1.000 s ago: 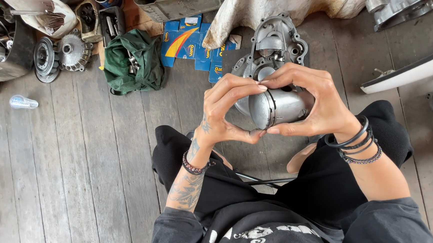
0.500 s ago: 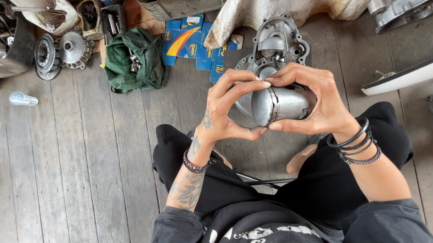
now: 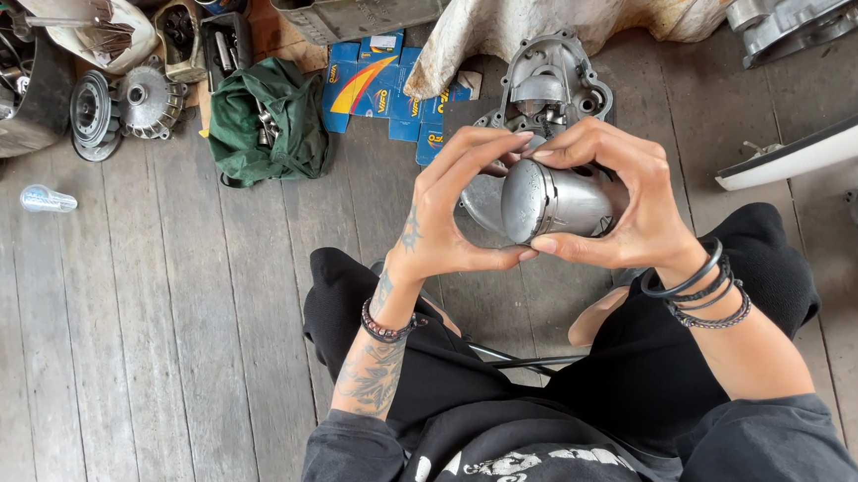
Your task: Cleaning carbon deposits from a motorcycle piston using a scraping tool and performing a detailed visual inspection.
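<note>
The person sits cross-legged on a plank floor [image 3: 145, 333] and holds a grey metal cylinder [image 3: 549, 201] up in front of the chest, above the lap. The right hand [image 3: 618, 198] wraps around its body, thumb under and fingers curled over the top, clamped on it. The left hand [image 3: 451, 213] meets it from the other side: thumb tip touching the lower rim of the domed end, fingertips arched over the upper edge, the fingers spread a little and resting on the part rather than gripping it hard.

The cylinder is smooth and rounded, and it is carried mainly by the right hand, so a slackened grip could let it slide out toward the domed end and drop. Directly beneath lies a cast metal engine cover [image 3: 547, 89], so a fall would likely knock metal against metal and could dent an edge. The left fingertips near the rim could also get pinched if the part turns.

Behind the hands, flat blue boxes [image 3: 374, 84] with a yellow and red swoosh lie fanned out on the floor, between a green cloth bag [image 3: 263, 122] and the engine cover. A pale stained cloth [image 3: 522, 13] drapes just above them.
</note>
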